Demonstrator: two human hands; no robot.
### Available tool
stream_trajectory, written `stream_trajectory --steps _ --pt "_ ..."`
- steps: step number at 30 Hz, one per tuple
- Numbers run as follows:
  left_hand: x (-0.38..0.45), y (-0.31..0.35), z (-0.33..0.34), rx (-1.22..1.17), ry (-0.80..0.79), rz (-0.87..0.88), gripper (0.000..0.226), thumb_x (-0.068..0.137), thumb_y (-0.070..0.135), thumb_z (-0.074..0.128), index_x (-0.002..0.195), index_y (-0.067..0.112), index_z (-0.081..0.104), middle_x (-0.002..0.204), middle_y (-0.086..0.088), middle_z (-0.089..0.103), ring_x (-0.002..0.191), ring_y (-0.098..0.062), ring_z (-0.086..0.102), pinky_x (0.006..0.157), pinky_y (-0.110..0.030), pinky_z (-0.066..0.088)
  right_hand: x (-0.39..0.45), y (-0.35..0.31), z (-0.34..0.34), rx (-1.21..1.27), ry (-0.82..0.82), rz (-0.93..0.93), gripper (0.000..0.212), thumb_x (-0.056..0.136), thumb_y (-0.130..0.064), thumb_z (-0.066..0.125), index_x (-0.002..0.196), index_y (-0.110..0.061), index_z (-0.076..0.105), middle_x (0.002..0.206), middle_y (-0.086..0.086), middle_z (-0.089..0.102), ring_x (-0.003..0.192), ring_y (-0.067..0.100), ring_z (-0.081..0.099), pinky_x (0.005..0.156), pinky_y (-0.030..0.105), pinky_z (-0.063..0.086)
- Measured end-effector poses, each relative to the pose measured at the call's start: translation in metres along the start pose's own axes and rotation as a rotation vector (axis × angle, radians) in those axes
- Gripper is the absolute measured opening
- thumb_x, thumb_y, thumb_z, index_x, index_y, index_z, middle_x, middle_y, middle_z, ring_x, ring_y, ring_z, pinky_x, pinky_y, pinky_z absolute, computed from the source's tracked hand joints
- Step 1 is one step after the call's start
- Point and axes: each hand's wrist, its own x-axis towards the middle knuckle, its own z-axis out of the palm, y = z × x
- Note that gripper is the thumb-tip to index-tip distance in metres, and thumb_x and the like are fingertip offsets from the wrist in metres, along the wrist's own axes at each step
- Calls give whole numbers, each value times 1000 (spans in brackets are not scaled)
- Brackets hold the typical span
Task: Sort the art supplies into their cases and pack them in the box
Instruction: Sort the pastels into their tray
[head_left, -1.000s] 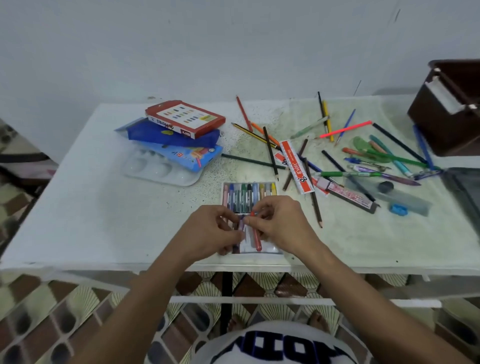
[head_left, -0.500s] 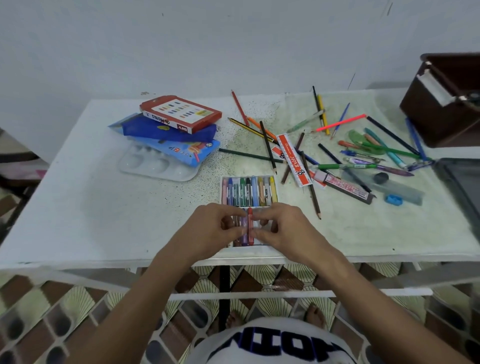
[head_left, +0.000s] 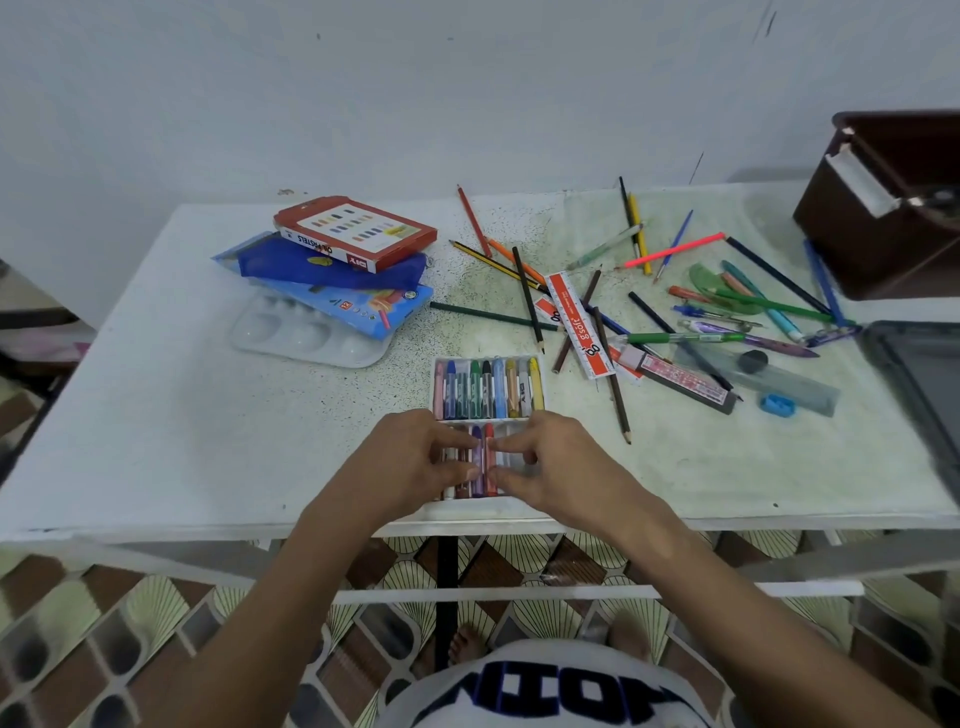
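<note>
A white pastel tray (head_left: 435, 387) lies near the table's front edge. Its far row holds several oil pastels (head_left: 488, 387), and its near row holds a few more. A red pastel (head_left: 489, 453) lies upright in the near row next to a purple one (head_left: 476, 460). My left hand (head_left: 415, 460) and my right hand (head_left: 553, 465) meet over that row, and each pinches the red pastel from its own side with thumb and forefinger. The hands hide most of the near row. A brown box (head_left: 893, 208) stands at the far right.
At the back left, a red oil-pastel box (head_left: 356, 234), a blue pouch (head_left: 322, 267) and a light-blue pencil box (head_left: 363, 306) are stacked over a white palette (head_left: 306, 335). Loose pencils (head_left: 530, 299), pens, a ruler (head_left: 579, 325) and a blue sharpener (head_left: 776, 404) litter the right half. A dark tray (head_left: 914, 384) sits at the right edge.
The red pastel, held above the tray by my right hand a second ago, has come down into the near row. Both hands have closed in around it.
</note>
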Motion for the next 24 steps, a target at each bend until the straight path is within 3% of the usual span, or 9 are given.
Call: stream_trajectory --steps 2,7,10,14,20,24 --pt "0 0 1 12 -10 -5 37 79 43 74 114 32 70 82 7 59 73 -7 54 61 -14 35 1 2 0 -35 -4 -15 41 89 -34 65 127 -18 63 108 0 48 102 18 55 80 19 35" --pt "0 0 3 11 -1 -18 37 78 44 74 113 34 70 80 6 58 72 -6 55 62 -17 37 1 5 0 -15 27 -41 41 88 -34 68 125 -19 64 90 -12 39 78 4 40 73 17 32" --pt "-1 1 2 8 -4 -16 34 78 42 74 111 33 70 75 7 55 69 -7 54 60 -18 39 1 6 -1 44 29 -38 38 85 -31 71 121 -20 66 79 -18 38 63 0 41 59 11 29" --pt "6 11 -8 3 -19 8 28 80 37 73 107 28 71 72 5 60 64 -9 55 59 -20 43 1 13 -16 250 48 18 33 82 -29 76 113 -22 70 85 1 62 60 6 50 52 16 43" --pt "53 44 -15 -37 62 83 21 81 38 72 101 35 67 88 10 61 74 0 54 64 -18 40 6 53 -71 306 255 101 18 80 -24 77 97 -20 73 73 -6 65 51 -1 50 54 15 42" --pt "105 82 -9 -30 56 175 26 84 37 69 108 28 68 95 10 62 75 -2 57 65 -15 41 2 98 -116 263 420 183 11 79 -20 77 89 -23 73 69 -5 64 52 0 51 55 13 41"
